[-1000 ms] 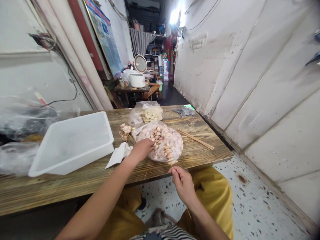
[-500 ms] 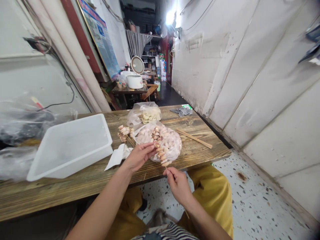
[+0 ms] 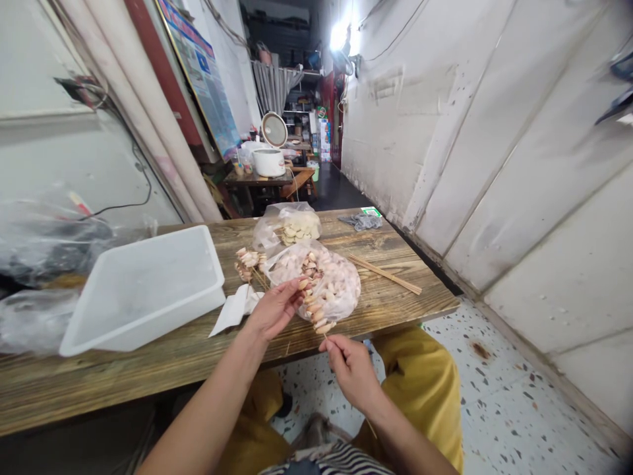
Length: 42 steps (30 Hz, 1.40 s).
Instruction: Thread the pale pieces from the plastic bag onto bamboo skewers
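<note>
My right hand (image 3: 350, 369) pinches the bare part of a thin wooden skewer (image 3: 325, 337) just below a row of pinkish-tan pieces that look like garlic cloves (image 3: 317, 315). The skewer's lower end sticks out past my wrist. Thumb and fingers of my left hand (image 3: 275, 310) are closed on one garlic clove (image 3: 303, 284), near the skewer's upper end; the tip itself is too small to make out. Just behind both hands, a clear plastic bag (image 3: 346, 280) lies open, full of similar cloves. Loaded skewers (image 3: 247, 260) rest to the left of this bag, beside a white paper (image 3: 232, 310).
A bundle of bare skewers (image 3: 386, 274) lies on the wooden table (image 3: 410, 316) at the right. Farther back are a bag of pale slices (image 3: 299, 227) and a crumpled grey plastic bag (image 3: 363, 221). At the left stands a white plastic tub (image 3: 143, 290) beside clear plastic bags (image 3: 37, 323).
The loaded skewer has tilted and shifted slightly left and down. My left hand has shifted slightly, and the clove in its fingertips now shows more clearly. My right hand keeps its pinch.
</note>
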Each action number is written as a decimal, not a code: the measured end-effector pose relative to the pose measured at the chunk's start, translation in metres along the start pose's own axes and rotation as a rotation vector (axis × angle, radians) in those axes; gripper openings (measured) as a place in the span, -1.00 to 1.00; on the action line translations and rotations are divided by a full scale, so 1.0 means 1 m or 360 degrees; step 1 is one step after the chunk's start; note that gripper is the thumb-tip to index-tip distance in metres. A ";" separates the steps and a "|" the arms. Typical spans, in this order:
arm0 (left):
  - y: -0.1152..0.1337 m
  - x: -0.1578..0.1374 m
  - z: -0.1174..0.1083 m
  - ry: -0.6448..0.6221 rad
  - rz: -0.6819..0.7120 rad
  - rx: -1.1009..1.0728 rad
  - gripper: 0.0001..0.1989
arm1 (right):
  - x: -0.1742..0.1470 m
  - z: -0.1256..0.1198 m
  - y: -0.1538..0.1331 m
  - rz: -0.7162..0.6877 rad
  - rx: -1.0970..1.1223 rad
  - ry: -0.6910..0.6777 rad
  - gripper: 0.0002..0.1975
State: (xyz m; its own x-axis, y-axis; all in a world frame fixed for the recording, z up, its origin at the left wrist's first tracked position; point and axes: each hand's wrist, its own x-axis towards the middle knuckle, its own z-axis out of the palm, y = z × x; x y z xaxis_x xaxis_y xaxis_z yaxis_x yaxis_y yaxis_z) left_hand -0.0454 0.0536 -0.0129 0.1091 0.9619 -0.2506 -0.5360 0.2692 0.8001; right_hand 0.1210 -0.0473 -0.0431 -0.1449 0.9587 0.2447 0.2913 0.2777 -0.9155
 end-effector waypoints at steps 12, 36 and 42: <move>-0.002 -0.005 0.000 -0.0167 -0.0040 -0.0018 -0.78 | -0.002 0.001 -0.001 0.0064 0.0181 -0.0030 -0.74; -0.007 -0.014 0.009 -0.0011 -0.0020 -0.0103 -0.83 | -0.002 -0.001 -0.007 -0.0036 -0.0075 0.0021 -0.73; -0.012 -0.017 0.011 0.0004 0.0033 -0.0097 -0.81 | -0.004 -0.003 -0.007 -0.0034 -0.0101 -0.0001 -0.74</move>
State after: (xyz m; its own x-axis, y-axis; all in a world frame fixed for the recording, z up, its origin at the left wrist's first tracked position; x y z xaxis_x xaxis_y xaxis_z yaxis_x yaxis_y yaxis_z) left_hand -0.0319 0.0350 -0.0121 0.0954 0.9671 -0.2360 -0.5882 0.2460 0.7704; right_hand 0.1218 -0.0530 -0.0364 -0.1524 0.9525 0.2635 0.3475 0.3013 -0.8880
